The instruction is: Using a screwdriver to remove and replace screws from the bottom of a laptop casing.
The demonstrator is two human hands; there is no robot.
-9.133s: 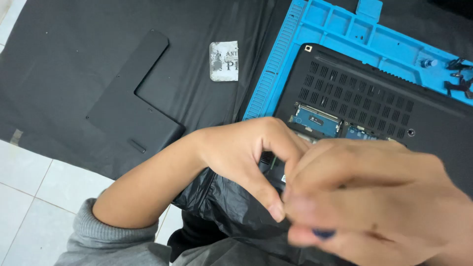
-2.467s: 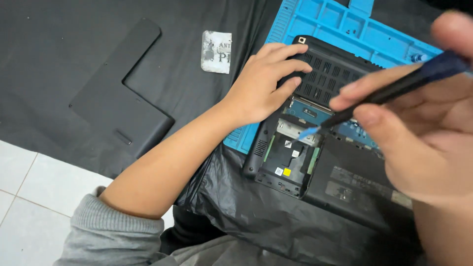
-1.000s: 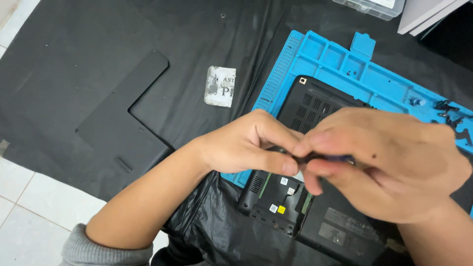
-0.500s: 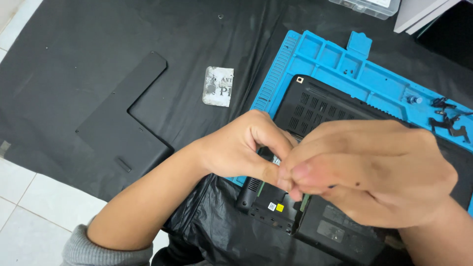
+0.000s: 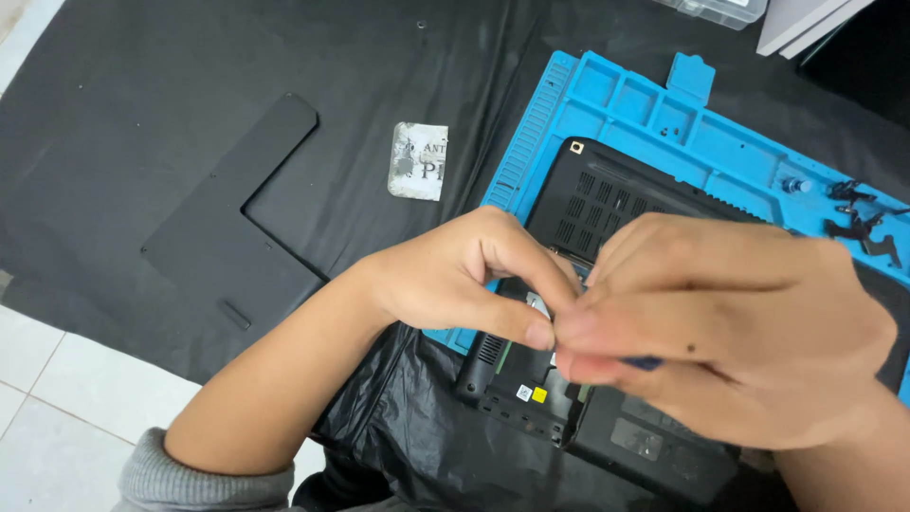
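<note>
From the head view, both hands meet over the opened underside of a black laptop [image 5: 607, 204], which lies partly on a blue repair mat [image 5: 621, 95] and juts off its near edge at about 6 o'clock. The left hand [image 5: 455, 280] comes in from 8 o'clock, its fingers [image 5: 531, 327] curled and pressed together at the tips. The right hand [image 5: 730, 322] comes in from 4 o'clock, its fingers [image 5: 588, 327] closed against the left ones; a dark blue tool handle [image 5: 645, 363] peeks out under them, seemingly pinched there, though most of it is hidden. What sits between the fingertips I cannot tell.

At 10 o'clock from the hands, an L-shaped black cover panel [image 5: 223, 242] lies flat on the black sheet [image 5: 142, 95] spread over the desk. A small silver packet [image 5: 419, 161] rests at 11 o'clock, just beside the mat. Small dark screws and parts [image 5: 858, 223] sit in the mat's tray at 2 o'clock.
</note>
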